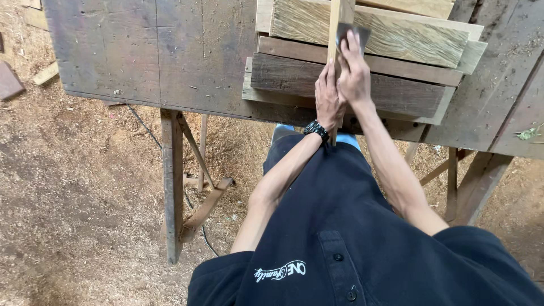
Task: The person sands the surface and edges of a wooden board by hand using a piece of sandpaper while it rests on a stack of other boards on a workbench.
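**Both hands on a thin wood strip at the bench's near edge**

Person stands tight vs. the near edge of a worn grey wooden bench point(141, 51), looking straight down over a dark polo shirt point(340, 243).

Left hand point(328, 99), w/ a black wristwatch point(316, 130) on the wrist, is closed around the lower part of a narrow pale wood strip point(335, 28), fingers wrapped on it. The strip runs from the far edge of the view back toward the person's body; its near end pokes out just below the left wrist, past the bench's near edge.

Right hand point(354, 73) sits just beside the left, touching it, fingers stretched forward & pressing a small flat grey metal blade point(357, 33) vs. the strip. Hand is mostly flat, not fisted; thumb grip hidden, can't tell exactly how it pinches the blade.

Strip lies on top of a stack of rough boards point(351, 79), piled near the bench's near edge, right of centre, some overhanging that edge. Top board pale w/ strong grain, lower ones darker & weathered.

Under the bench: wooden legs & braces point(173, 187). Floor point(73, 187) is covered in sawdust, a thin dark cable point(141, 124) trailing across it. A wood offcut lies far left point(45, 73).
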